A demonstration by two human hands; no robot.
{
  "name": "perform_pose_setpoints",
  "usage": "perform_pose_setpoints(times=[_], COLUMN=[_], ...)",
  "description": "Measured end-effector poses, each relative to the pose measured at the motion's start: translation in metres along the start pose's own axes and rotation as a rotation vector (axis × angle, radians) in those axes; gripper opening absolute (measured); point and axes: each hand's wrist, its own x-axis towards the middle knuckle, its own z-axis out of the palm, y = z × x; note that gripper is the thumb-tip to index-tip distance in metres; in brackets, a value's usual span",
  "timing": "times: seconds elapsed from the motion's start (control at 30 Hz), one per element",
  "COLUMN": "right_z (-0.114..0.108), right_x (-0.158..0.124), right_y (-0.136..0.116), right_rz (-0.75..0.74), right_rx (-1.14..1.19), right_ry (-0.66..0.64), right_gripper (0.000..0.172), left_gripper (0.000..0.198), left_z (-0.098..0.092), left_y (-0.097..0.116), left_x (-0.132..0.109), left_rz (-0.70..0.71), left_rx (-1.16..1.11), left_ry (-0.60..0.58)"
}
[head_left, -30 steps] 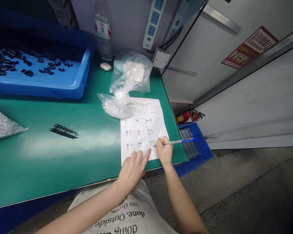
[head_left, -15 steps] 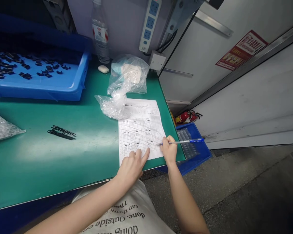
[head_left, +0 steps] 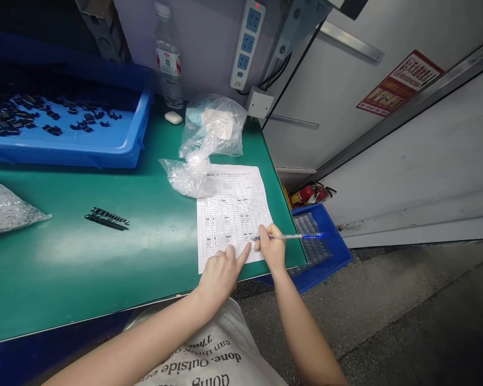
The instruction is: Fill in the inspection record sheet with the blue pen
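A printed form sheet lies on the green bench top near its right front corner. My right hand is closed on a blue pen, whose tip rests on the lowest filled row of the form. My left hand lies on the sheet's lower edge, index finger stretched toward the pen tip, the other fingers curled.
Crumpled clear plastic bags overlap the sheet's top. A blue tray of small black parts sits back left, a strip of black parts mid-bench, a filled bag at the left. A water bottle, power strip, floor crate and fire extinguisher stand around.
My right hand and pen moved right along the row, then back left to the pen's earlier spot. My left hand stayed on the sheet's lower edge.
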Motion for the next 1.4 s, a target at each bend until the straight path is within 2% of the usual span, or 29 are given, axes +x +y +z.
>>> perform_pose_setpoints(times=[0.13,0.33,0.43,0.53,0.63,0.8,1.07,1.4], right_z=[-0.001,-0.001,-0.002,-0.002,-0.003,-0.003,-0.001,-0.002], right_x=[0.001,0.001,-0.001,-0.004,-0.005,0.0,0.003,0.005], right_y=[0.003,0.004,0.004,0.005,0.006,0.004,0.006,0.01], right_rz=[-0.002,0.004,-0.008,-0.039,-0.056,0.044,0.053,0.028], right_rx=[-0.069,-0.032,0.008,0.042,0.048,0.059,-0.051,-0.117], right_ry=[0.066,0.026,0.051,0.08,0.038,-0.022,0.01,0.025], right_gripper=[0.034,0.033,0.034,0.032,0.031,0.031,0.031,0.031], left_gripper=[0.076,0.057,0.07,0.081,0.08,0.078,0.076,0.076], left_z=[0.0,0.004,0.004,0.002,0.002,0.004,0.001,0.01], left_y=[0.001,0.011,0.014,0.014,0.013,0.012,0.012,0.01], left_x=[-0.001,0.004,0.008,0.009,0.009,0.008,0.011,0.01], left_rz=[-0.005,0.039,0.067,0.051,0.036,0.031,0.038,0.05], left_rx=[0.002,0.021,-0.049,-0.103,-0.108,-0.111,-0.113,-0.105], left_ry=[-0.002,0.108,0.132,0.105,0.096,0.099,0.078,0.159])
